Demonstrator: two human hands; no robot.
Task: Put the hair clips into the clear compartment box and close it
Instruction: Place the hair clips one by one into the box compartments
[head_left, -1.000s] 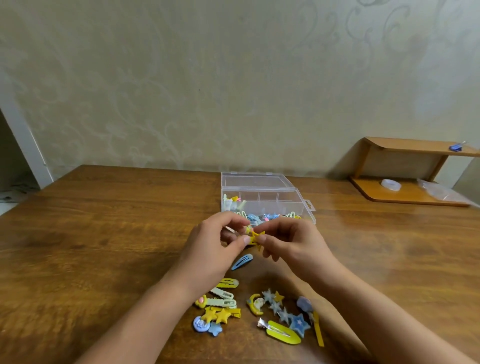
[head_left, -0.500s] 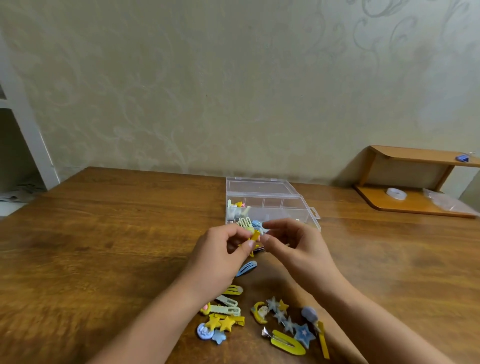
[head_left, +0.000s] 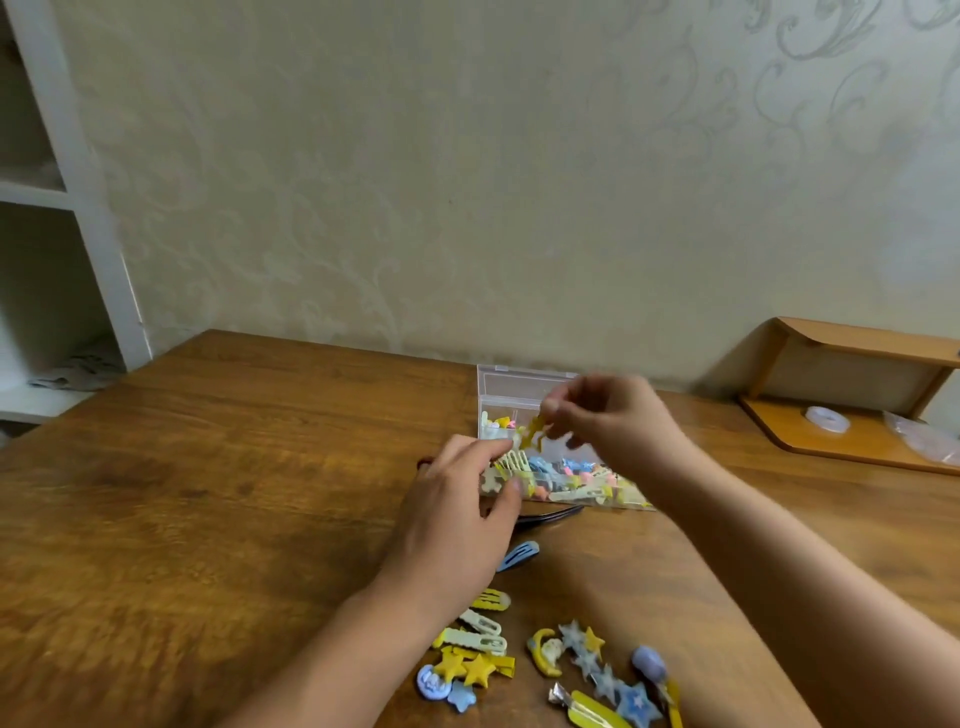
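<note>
one yellow star clip (head_left: 534, 432), light and stiff, hung pinched at its top by my right hand (head_left: 610, 421) above the clear compartment box (head_left: 498, 382), left hand (head_left: 457, 512) loose and empty.

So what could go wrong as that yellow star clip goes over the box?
1. The right hand only pinches the yellow star clip by its top, so it might slip and miss the clear box.
2. The near compartments look heaped, so the lid may not shut flat.
3. The left hand hovers near the loose clips and could scatter them.
</note>
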